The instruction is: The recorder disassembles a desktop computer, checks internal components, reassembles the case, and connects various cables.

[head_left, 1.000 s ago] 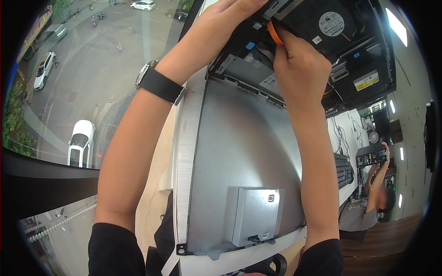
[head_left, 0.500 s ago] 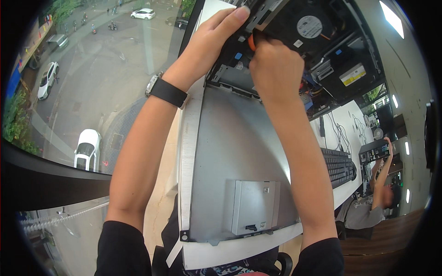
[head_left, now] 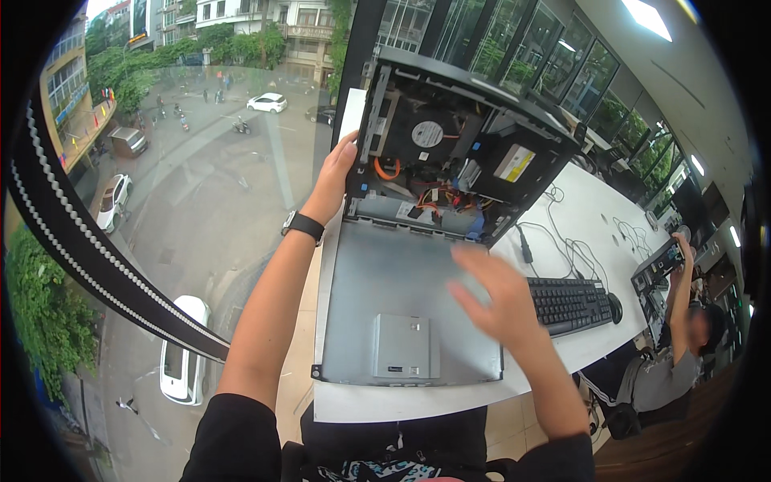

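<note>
A black desktop computer case (head_left: 530,120) stands tilted on the table with its inside exposed. A round fan hub (head_left: 427,135), an orange cable (head_left: 387,169), a black drive with a yellow-and-white label (head_left: 514,164) and loose wires show in it. My left hand (head_left: 337,173) grips the case's left edge, its fingers partly hidden behind. A flat grey metal panel (head_left: 345,297) lies in front, its far edge against the case, with a small raised metal box (head_left: 401,345) near its front. Over the panel's right side hovers my right hand (head_left: 502,293), smeared by motion, fingers apart and nothing visible in it.
To the right on the white table (head_left: 562,353) are a black keyboard (head_left: 570,304), a mouse (head_left: 615,308) and thin black cables (head_left: 554,233). A seated co-worker (head_left: 666,369) holds up another black computer unit (head_left: 654,265). A large window borders the left side.
My right hand has come out of the case, back toward me over the panel, and opened. My left hand stays at the case's left edge. The view has tilted up.
</note>
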Available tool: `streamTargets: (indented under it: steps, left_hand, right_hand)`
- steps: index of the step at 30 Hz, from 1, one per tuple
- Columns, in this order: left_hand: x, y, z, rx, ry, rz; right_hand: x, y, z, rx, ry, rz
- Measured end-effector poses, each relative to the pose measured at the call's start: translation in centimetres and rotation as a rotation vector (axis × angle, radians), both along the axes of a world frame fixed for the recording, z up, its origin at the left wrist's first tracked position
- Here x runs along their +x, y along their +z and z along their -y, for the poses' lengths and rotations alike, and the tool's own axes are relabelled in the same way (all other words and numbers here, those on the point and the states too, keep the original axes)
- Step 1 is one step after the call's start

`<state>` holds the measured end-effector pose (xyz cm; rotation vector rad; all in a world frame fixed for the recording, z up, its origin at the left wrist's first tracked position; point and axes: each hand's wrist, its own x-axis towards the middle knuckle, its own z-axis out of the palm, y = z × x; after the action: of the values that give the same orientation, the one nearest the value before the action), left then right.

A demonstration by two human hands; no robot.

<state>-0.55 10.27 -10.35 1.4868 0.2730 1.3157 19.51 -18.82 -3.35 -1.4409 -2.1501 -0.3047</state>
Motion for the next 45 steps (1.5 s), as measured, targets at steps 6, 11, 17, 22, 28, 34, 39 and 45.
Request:
streamTargets:
  steps: [6, 11, 17, 22, 28, 34, 39, 45]
  left_hand:
    - [0.1, -0.1, 1.0, -0.046, 0.059, -0.017]
    - [-0.2, -0.1, 1.8, -0.181, 0.081, -0.052]
    - [-0.9, -1.6, 0.9, -0.178, 0.130, -0.061]
    - [-1.5, -3.1, 0.3, -0.285, 0.101, 0.008]
    - [-2.0, -2.7, 0.2, -0.289, 0.137, 0.005]
    - [-5.6, 1.0, 7.5, 0.151, 0.466, -0.416]
    - [-11.6, 4.2, 20.9, 0.152, 0.170, -0.692]
    - [-12.2, 4.1, 27.4, 0.349, 0.037, -0.937]
  right_hand:
    - [1.6, -3.7, 14.1, -0.308, -0.027, -0.104]
    - [2.8, -5.1, 14.4, -0.208, -0.029, -0.033]
    - [5.1, -4.5, 12.8, -0.133, 0.106, -0.025]
    - [6.4, -5.1, 11.7, -0.058, 0.337, -0.018]
    - [8.0, -5.2, 11.1, -0.166, 0.338, -0.126]
    - [9.6, -5.2, 12.6, -0.167, 0.269, -0.139]
    - [10.0, -5.8, 13.0, -0.196, 0.242, -0.201]
    - [9.8, -5.5, 11.9, -0.239, 0.315, -0.207]
